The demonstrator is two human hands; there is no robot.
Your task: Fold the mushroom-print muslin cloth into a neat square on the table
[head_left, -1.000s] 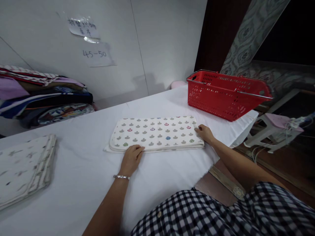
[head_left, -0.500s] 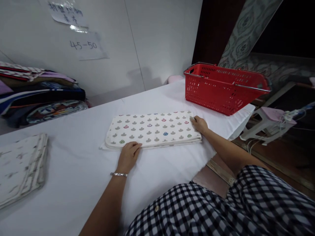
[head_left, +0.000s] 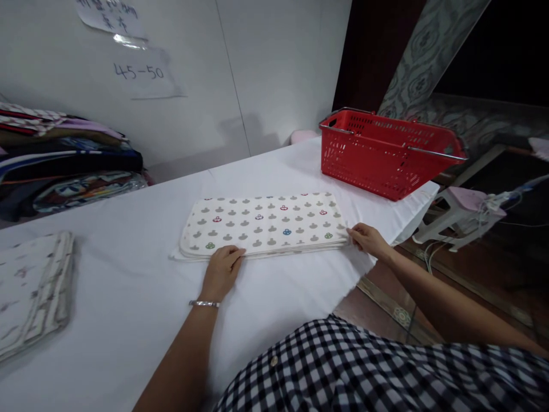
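Observation:
A white folded cloth with grey mushroom prints, and a few red, blue and green ones, lies flat in layers on the table. At its near edge, left of the middle, my left hand has its fingers over the edge with the thumb alongside, closed on the fabric. My right hand is at the near right corner, thumb and fingers pinched together on the cloth's edge. A second folded cloth, white with a dull print, rests on the table at the far left.
A red plastic basket with metal handles stands at the table's back right. Stacked fabrics are at the back left by the wall. A stool with cables is beyond the right edge of the white-covered table.
My right hand has moved from the cloth's right side toward me, down to its near right corner. My left hand stays at the near edge. The view has shifted slightly.

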